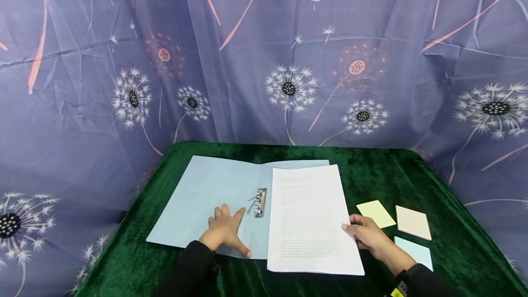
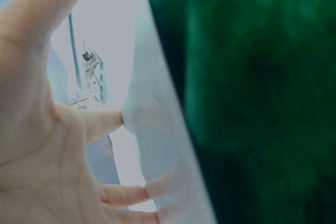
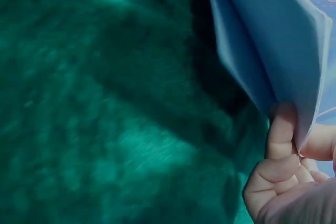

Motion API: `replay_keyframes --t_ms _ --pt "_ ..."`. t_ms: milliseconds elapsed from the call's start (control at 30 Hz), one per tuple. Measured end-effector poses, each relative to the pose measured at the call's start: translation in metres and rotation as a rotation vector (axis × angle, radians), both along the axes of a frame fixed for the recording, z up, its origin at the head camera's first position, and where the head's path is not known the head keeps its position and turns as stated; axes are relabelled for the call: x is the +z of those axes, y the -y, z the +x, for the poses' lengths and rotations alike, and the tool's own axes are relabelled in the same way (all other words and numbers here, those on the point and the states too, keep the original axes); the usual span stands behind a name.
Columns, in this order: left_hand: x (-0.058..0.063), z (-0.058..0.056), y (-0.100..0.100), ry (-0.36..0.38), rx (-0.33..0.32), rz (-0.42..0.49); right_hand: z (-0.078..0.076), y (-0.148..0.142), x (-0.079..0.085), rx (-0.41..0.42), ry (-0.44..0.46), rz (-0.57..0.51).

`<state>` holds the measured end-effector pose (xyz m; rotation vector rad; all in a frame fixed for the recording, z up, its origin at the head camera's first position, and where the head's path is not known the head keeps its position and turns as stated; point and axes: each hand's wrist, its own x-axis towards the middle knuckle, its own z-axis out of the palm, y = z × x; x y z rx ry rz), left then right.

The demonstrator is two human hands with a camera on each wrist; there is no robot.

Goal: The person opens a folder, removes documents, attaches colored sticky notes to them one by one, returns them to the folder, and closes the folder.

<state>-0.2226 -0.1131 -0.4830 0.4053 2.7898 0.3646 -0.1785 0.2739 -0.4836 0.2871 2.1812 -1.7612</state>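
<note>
A light blue folder [image 1: 214, 182] lies opened flat, its metal clip [image 1: 260, 203] standing along the fold. Over the folder's right half is a stack of white printed paper [image 1: 311, 219], its lower end reaching past the folder's near edge. My right hand [image 1: 369, 237] pinches the stack's right edge between thumb and fingers, and the right wrist view shows the edge of the paper [image 3: 310, 87] in that pinch. With fingers spread, my left hand [image 1: 227, 230] rests on the folder's left half near its front edge, left of the clip.
Right of the paper lie a yellow sticky-note pad [image 1: 376, 213], a pale pink pad [image 1: 413, 222] and a light blue pad [image 1: 414, 252], close to my right hand. Dark green velvet cloth [image 1: 136, 260] covers the table. A purple dandelion-print curtain [image 1: 247, 118] hangs behind it.
</note>
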Motion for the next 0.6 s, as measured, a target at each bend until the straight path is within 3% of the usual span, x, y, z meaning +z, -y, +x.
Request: replay_keyframes --t_ms 333,600 --pt "0.007 -0.003 0.014 -0.021 0.009 -0.059 0.009 -0.009 -0.014 0.015 0.031 -0.004" --pt "0.009 0.001 0.01 -0.073 -0.013 -0.103 0.008 -0.002 -0.015 -0.042 0.027 0.265"
